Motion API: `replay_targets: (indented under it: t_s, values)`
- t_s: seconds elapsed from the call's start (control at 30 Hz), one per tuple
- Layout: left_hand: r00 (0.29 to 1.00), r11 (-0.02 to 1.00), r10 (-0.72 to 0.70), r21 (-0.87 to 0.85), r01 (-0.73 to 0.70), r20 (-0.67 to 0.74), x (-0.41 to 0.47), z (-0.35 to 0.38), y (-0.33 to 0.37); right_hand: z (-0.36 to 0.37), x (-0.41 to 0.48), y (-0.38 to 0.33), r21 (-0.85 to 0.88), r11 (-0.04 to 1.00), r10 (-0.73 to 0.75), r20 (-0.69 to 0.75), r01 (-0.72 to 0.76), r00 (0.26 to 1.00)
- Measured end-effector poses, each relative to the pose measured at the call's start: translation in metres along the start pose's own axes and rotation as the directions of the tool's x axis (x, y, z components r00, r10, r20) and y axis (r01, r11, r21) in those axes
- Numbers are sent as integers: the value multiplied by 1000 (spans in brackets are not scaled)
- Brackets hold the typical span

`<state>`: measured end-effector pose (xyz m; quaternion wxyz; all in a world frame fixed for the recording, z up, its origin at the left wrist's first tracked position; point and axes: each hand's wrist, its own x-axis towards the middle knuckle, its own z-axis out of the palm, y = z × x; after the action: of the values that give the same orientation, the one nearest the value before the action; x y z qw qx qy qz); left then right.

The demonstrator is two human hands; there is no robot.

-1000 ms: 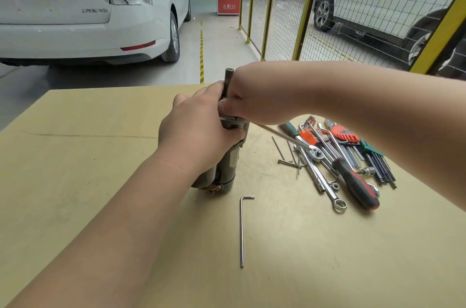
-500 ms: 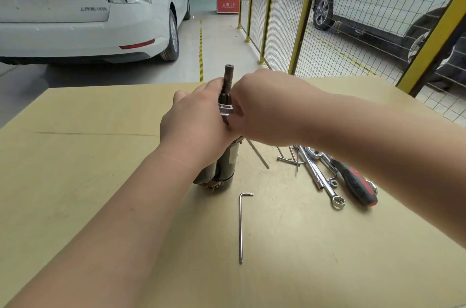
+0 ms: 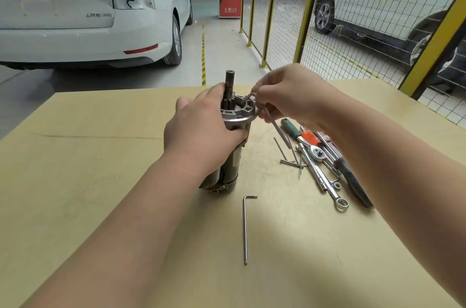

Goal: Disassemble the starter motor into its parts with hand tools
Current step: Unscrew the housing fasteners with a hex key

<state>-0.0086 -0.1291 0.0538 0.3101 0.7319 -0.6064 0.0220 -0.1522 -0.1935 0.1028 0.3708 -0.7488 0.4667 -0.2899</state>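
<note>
Your left hand [image 3: 201, 136] grips the motor [image 3: 234, 161], right hand [image 3: 290, 95] pinches a hex key [image 3: 276, 127] in its top — nothing off yet.

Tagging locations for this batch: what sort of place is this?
Most likely a car repair workshop: a parked white car, a yellow-framed mesh fence, and a starter motor with hand tools on the table.

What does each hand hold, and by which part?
The left hand grips the upright starter motor around its upper body. The right hand pinches a hex key near its bend, short end at the motor's top.
</note>
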Motion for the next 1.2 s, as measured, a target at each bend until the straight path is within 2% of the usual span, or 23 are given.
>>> replay_targets:
  t_s: [0.13,0.27,0.37,0.53,0.67,0.73,0.87,0.97,1.07,1.2]
  values:
    - [1000,1000,2,1,-2,-2,0,0,-1,1,-2,-1,-193,979,-71,-28,65,997]
    - [1000,1000,1,2,-1,-9,-1,1,-2,-2,-9,-17,-445,867,-240,23,224,971]
    - [1000,1000,-5,3,5,-7,-2,1,-2,5,-12,-25,-602,770,-191,103,214,976]
    - [1000,1000,-10,-1,10,1,-2,0,-1,11,-10,-39,-761,624,-130,122,177,984]
    - [1000,1000,-10,-2,10,9,-1,-1,0,14,-7,-52,-825,537,-14,201,177,979]
    - [1000,1000,-7,1,7,7,-2,-1,0,16,-2,-57,-819,548,37,226,170,973]
    - [1000,1000,8,-3,-8,5,-2,0,-1,18,7,-59,-779,607,47,235,159,971]
    - [1000,1000,20,-9,-20,1,-2,0,-2,18,7,-58,-818,535,42,277,213,960]
    - [999,999,41,-30,-41,9,-2,-1,-6,14,1,-55,-866,364,-47,352,344,935]
    - [994,995,83,-57,-80,70,2,-2,-9,7,-3,-49,-822,285,-234,438,492,868]
